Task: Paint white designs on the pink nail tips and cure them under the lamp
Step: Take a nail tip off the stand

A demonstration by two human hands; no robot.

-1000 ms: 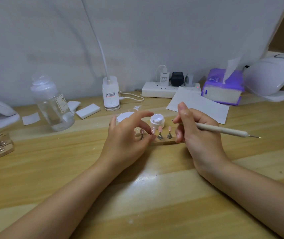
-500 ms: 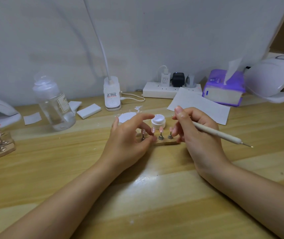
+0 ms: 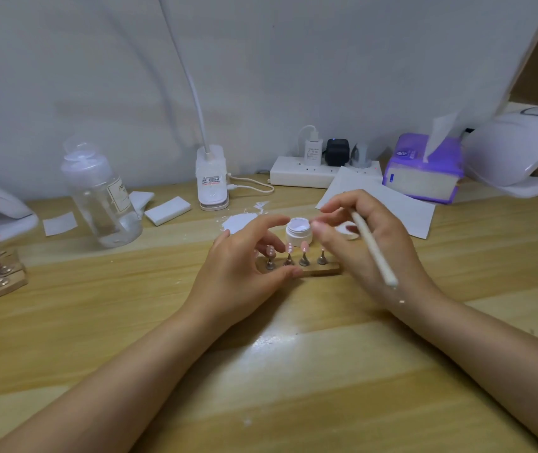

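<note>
Jar (image 3: 298, 231) stands behind the stand (image 3: 307, 271); right hand (image 3: 364, 241) grips pen (image 3: 374, 248), left hand (image 3: 244, 266) relaxed.

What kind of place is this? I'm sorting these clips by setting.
Probably a home nail-art desk: pink nail tips stand on a small wooden holder, an open jar of white gel sits behind them, and a white curing lamp waits at the right.
</note>
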